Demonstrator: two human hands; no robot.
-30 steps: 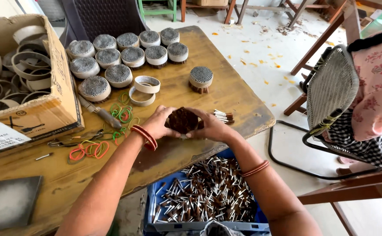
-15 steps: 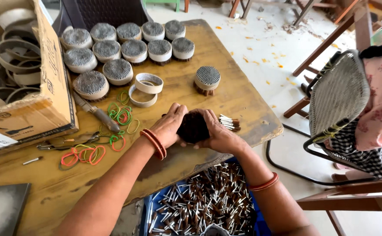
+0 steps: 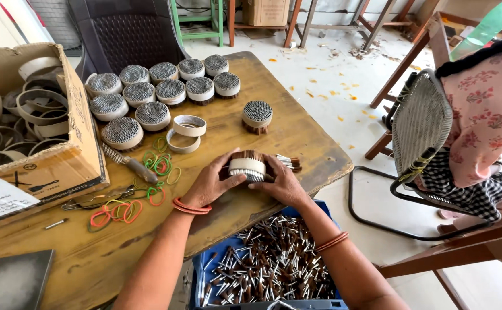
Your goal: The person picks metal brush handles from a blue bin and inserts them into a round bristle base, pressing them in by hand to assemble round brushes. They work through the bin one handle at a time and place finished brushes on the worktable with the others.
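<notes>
Sitting right under the forearms is a blue crate (image 3: 205, 270) heaped with small brown-and-silver sticks (image 3: 268, 270). Up from there, both hands are on the job: the left hand (image 3: 208, 183) and the right hand (image 3: 282, 183) clasp a round bundle (image 3: 248, 165) between them at the table's (image 3: 274, 123) near edge. The bundle is a tight pack of brown sticks cinched by a pale cardboard ring, silvery tips at one end, lying on its side. Left fingers curl over its left flank, thumb pressed on the band; the right palm cups the opposite side, so it is held snug from both sides. Just right of the grip, a few loose sticks (image 3: 290, 163) lie on the wood. Left of the grip, coloured rubber bands (image 3: 156, 166) scatter beside a tool (image 3: 130, 165). Beyond the hands, two empty rings (image 3: 186, 132), one finished bundle (image 3: 257, 115) alone, then a cluster of finished bundles (image 3: 159, 92). Far left, a cardboard box (image 3: 84, 155) full of rings.
</notes>
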